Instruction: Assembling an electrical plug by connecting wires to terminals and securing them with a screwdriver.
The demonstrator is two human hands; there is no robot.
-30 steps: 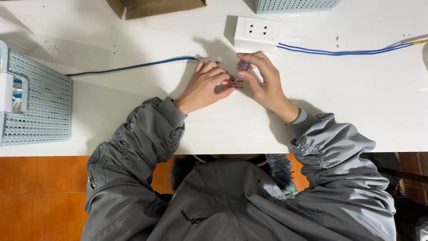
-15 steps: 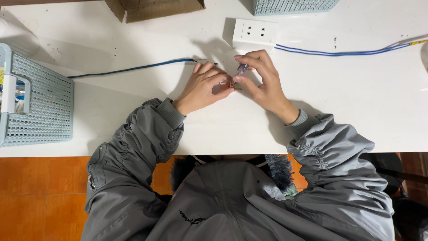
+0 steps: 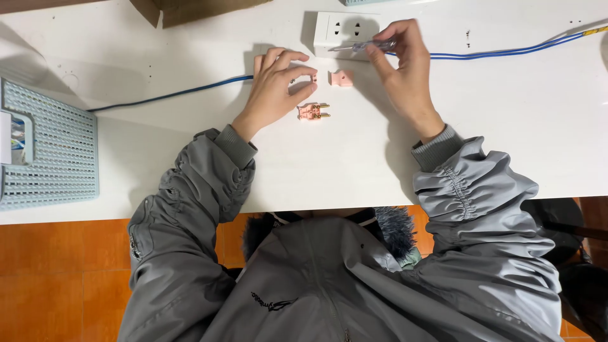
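Note:
My right hand (image 3: 405,73) holds a small screwdriver (image 3: 362,46) with a clear handle over the white wall socket (image 3: 345,28). My left hand (image 3: 275,85) rests on the white table (image 3: 316,164), fingertips pinching a small pink piece at the end of the blue cable (image 3: 171,95). A pink plug half with two brass pins (image 3: 313,111) lies just below my left fingers. Another pink plug cover (image 3: 342,77) lies between both hands.
A light blue perforated basket (image 3: 47,149) sits at the table's left edge. A second blue cable (image 3: 513,49) runs from the socket to the right. A brown cardboard piece (image 3: 190,9) lies at the top. Orange floor shows below the table edge.
The hands were together working on the pink plug; now they have parted. The plug lies in pieces on the table, and my right hand has moved up to the socket with the screwdriver.

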